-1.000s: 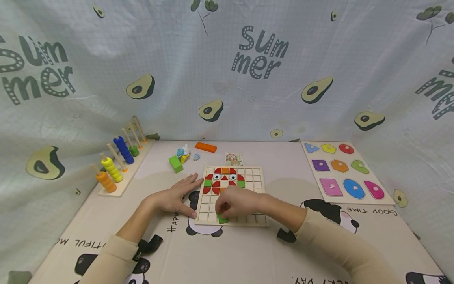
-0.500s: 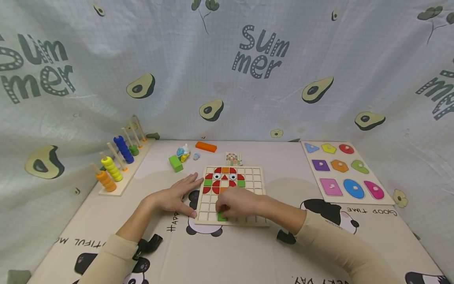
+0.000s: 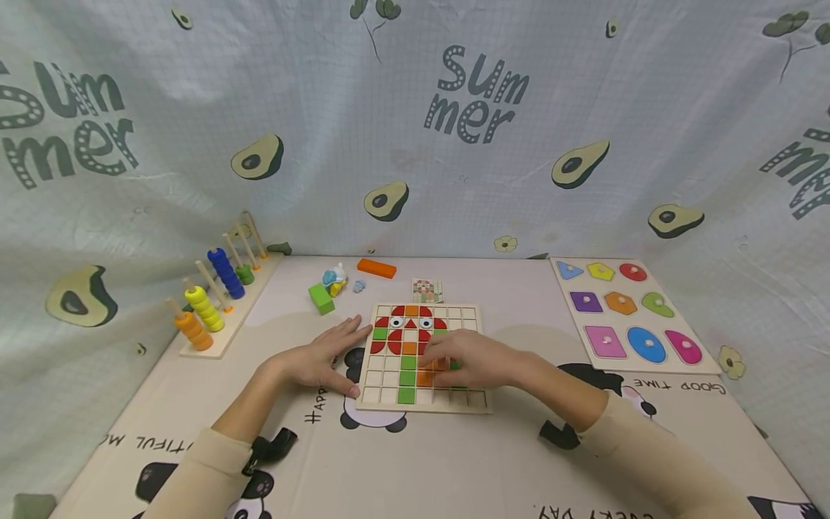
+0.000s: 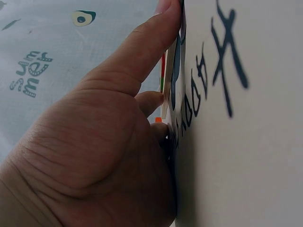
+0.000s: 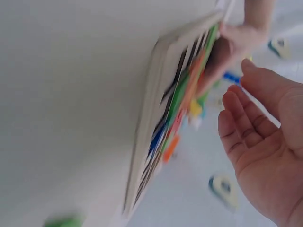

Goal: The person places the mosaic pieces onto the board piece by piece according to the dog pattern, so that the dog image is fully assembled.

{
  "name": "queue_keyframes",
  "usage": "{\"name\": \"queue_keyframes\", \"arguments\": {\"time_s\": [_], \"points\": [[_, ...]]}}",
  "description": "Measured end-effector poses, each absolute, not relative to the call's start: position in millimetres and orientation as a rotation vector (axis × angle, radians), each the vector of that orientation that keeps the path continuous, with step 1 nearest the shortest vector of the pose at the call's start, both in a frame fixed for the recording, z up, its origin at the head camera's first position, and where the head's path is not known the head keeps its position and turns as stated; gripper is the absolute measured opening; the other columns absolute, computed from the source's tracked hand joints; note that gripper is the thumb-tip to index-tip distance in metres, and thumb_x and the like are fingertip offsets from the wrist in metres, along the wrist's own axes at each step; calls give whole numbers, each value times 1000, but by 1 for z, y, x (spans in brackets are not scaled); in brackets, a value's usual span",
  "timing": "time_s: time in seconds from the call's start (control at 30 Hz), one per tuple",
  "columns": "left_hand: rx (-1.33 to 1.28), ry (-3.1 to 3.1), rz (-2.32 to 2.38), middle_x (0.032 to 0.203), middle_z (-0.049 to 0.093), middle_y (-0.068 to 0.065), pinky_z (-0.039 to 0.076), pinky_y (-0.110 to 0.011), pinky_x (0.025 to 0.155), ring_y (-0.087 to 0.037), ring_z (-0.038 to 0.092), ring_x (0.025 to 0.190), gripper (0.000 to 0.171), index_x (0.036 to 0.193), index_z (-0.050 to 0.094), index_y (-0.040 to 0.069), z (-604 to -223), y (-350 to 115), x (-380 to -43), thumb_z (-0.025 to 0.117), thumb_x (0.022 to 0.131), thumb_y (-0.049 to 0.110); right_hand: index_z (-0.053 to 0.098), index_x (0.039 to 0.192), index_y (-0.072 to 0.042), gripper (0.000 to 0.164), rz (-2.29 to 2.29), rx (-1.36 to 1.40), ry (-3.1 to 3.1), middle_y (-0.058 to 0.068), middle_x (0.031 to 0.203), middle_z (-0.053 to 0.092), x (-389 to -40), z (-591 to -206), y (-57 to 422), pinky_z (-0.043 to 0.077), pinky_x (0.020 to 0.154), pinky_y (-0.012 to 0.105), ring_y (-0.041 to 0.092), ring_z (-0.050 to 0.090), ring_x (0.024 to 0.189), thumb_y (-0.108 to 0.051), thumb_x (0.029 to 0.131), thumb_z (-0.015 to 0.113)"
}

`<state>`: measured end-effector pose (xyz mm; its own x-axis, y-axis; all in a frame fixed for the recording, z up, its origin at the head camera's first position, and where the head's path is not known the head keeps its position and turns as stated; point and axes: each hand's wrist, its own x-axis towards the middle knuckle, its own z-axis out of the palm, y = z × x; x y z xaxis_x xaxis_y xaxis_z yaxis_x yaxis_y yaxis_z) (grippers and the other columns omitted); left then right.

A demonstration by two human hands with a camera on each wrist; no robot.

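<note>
A wooden grid board (image 3: 372, 394) lies on the table with red, orange, green and eye-patterned tiles in its cells. My left hand (image 3: 319, 360) rests by the board's left side, fingers straight, with thumb and forefinger touching its edge; the left wrist view shows the palm (image 4: 90, 137) turned sideways. Over the board's lower right half hovers my right hand (image 3: 480, 360). In the right wrist view its fingers (image 5: 244, 118) are loosely bent with nothing between them. A green tile (image 3: 406, 395) sits in the bottom row, left of orange tiles (image 3: 425, 378). Cells under the right hand are hidden.
Behind the board lie a small pattern card (image 3: 427, 290), an orange block (image 3: 376, 269), a green block (image 3: 321, 299) and a small figurine (image 3: 335, 280). A peg stacker (image 3: 220, 303) with rings stands left; a shape puzzle (image 3: 632, 310) lies right.
The right hand has let go of the green tile in the bottom row and moved up and right across the board. The left hand stays in place.
</note>
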<state>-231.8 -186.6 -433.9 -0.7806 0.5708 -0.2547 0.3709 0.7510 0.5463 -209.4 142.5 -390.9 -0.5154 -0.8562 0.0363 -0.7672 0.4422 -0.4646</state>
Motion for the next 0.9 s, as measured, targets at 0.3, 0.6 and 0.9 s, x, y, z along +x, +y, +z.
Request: {"name": "queue_keyframes", "arguments": {"time_s": [0.3, 0.6, 0.9], "points": [[708, 2541, 670, 162, 0, 4, 6, -56, 116, -22, -5, 148, 112, 154, 17, 34, -435, -186, -233, 77, 64, 64, 69, 118, -23, 35, -839, -1113, 2459, -5, 112, 65, -213, -395, 248, 52, 80, 33, 18, 59, 95, -18, 84, 75], [708, 2539, 668, 162, 0, 4, 6, -57, 116, -24, -5, 148, 113, 154, 17, 34, -434, -187, -233, 77, 63, 65, 75, 104, -22, 27, -857, -1021, 2327, -1, 94, 66, -211, -410, 293, 52, 66, 27, 18, 58, 78, -13, 80, 78], [711, 2536, 665, 162, -1, 2, 6, -58, 115, -25, -5, 148, 113, 154, 16, 33, -434, -186, -232, 77, 64, 64, 72, 95, -20, 21, -887, -939, 2468, -2, 83, 67, -222, -417, 288, 55, 63, 27, 14, 60, 71, -11, 78, 80]]}}
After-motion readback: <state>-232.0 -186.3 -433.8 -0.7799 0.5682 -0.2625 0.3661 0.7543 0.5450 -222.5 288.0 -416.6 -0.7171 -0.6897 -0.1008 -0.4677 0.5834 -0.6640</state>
